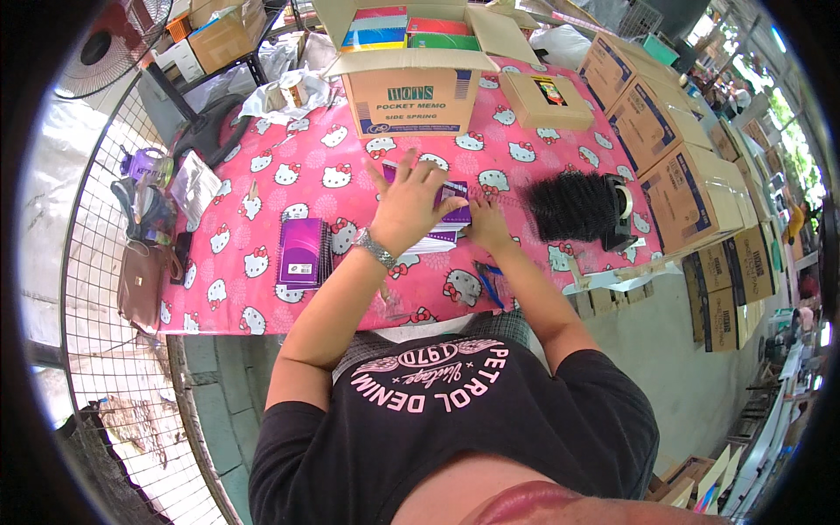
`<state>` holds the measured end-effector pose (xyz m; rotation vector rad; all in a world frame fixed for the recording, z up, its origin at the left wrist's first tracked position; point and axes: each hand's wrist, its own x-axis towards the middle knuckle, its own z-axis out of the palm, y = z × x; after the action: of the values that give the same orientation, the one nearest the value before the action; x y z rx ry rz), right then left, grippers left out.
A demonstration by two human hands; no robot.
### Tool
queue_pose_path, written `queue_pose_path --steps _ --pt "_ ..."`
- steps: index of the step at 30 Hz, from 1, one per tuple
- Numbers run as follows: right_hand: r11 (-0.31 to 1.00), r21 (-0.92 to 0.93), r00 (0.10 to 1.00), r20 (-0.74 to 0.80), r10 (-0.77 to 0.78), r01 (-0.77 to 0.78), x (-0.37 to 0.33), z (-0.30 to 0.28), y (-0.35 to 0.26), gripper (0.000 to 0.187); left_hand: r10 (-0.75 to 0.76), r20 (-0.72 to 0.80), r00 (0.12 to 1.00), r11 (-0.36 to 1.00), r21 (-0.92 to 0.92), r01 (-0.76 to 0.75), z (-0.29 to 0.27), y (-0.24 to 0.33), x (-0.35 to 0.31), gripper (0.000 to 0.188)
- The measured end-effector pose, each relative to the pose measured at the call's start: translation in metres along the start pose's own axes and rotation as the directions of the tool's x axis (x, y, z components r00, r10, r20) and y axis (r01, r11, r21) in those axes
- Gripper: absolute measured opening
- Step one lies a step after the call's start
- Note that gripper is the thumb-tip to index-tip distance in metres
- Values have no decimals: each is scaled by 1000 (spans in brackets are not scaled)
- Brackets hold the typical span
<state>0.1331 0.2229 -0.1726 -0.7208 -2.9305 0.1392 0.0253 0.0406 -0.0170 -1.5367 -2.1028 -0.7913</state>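
One pile of purple pads lies near the middle of the frame, on the pink worktop. Over its left part the left hand is spread; its grip is wide, not closed around anything, and the thumb lies on the cover — probably this keeps the sheets from sliding. The right hand bends its fingers at the right edge, maybe to steady this side; whether its grip pinches something, I am not able to say. At the right, a bunch of black coils lies, and below the hands, blue-handled pliers; both seem placed for easy reach. The pile has a glossy purple cover with a row of small holes, and white page edges show in uneven layers toward the lower side.
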Motion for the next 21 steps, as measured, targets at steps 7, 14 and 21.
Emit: queue_pose_path --steps 7,14,21 --pt "-355 917 857 -28 -515 -183 29 -175 10 55 -89 130 988 988 -114 104 -5 -8 0 41" --pt "-239 956 728 -39 -684 -172 28 -200 11 62 -66 113 991 988 -131 81 -5 -5 4 41" --pt "207 977 795 160 -585 -45 32 -199 5 55 -57 127 990 981 -176 79 -7 -7 6 44"
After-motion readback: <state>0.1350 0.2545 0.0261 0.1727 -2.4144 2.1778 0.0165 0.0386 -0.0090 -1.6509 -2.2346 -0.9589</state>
